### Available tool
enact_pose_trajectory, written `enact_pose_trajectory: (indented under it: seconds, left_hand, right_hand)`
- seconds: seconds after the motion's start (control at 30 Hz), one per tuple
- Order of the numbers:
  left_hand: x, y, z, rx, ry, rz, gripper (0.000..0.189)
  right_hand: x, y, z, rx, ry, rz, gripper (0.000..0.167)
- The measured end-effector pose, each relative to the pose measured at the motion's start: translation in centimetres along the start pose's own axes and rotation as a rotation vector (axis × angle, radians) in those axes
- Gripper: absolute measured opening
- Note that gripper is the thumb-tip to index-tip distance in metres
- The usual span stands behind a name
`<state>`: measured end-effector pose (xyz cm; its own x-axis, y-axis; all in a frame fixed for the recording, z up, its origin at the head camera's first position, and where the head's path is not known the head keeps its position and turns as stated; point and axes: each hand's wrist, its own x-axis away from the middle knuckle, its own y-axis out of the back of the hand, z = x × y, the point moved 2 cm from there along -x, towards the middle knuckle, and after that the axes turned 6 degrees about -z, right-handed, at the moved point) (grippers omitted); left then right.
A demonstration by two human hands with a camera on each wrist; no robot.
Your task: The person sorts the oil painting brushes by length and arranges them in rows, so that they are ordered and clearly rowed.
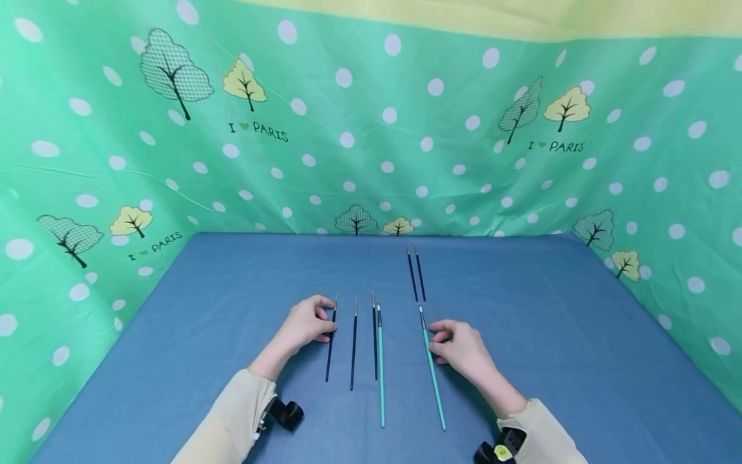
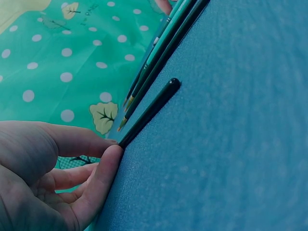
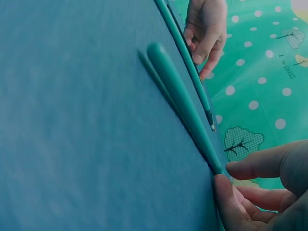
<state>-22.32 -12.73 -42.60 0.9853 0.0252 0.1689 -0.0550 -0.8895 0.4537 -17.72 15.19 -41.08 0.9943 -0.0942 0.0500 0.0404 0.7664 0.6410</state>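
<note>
My left hand (image 1: 307, 320) pinches a thin dark-handled paintbrush (image 1: 329, 361) between thumb and forefinger. In the left wrist view the rounded handle end of this paintbrush (image 2: 156, 103) points away from the fingertips. On the right, my right hand (image 1: 460, 348) holds a teal paintbrush (image 1: 436, 386) with a white tip by its upper handle. A shadow beside its handle end shows in the right wrist view, where thumb and forefinger meet around the teal handle (image 3: 180, 98). Between the hands lie two dark paintbrushes (image 1: 353, 357) and a second teal paintbrush (image 1: 382, 380), all with bristles pointing away from me.
Farther back on the blue tablecloth (image 1: 261, 270), two more dark paintbrushes (image 1: 420, 277) lie side by side. A green dotted curtain (image 1: 359, 129) hangs behind the table and along both sides. Each wrist wears a small black camera (image 1: 285, 414).
</note>
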Motion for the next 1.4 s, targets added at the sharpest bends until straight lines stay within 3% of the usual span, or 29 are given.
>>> enact_pose_trajectory:
  seconds: [0.27,0.7,1.03,1.4]
  left_hand:
    - [0.0,-0.1,0.3,-0.003,0.005,0.007,0.04]
    - [-0.2,-0.1,0.0,-0.006,-0.004,-0.004,0.039]
    - [-0.2,0.0,-0.2,-0.015,-0.001,-0.004,0.04]
    - [-0.3,-0.1,0.1,-0.016,0.011,0.002,0.04]
  right_hand:
    - [-0.1,0.3,1.6,0.007,0.05,-0.015,0.031]
    - [0.2,-3.2,3.9,-0.044,0.119,0.134,0.036]
    - [-0.3,-5.3,4.6,-0.041,0.117,0.166,0.042]
    - [-0.5,-5.8,4.8,0.026,0.096,0.175,0.05]
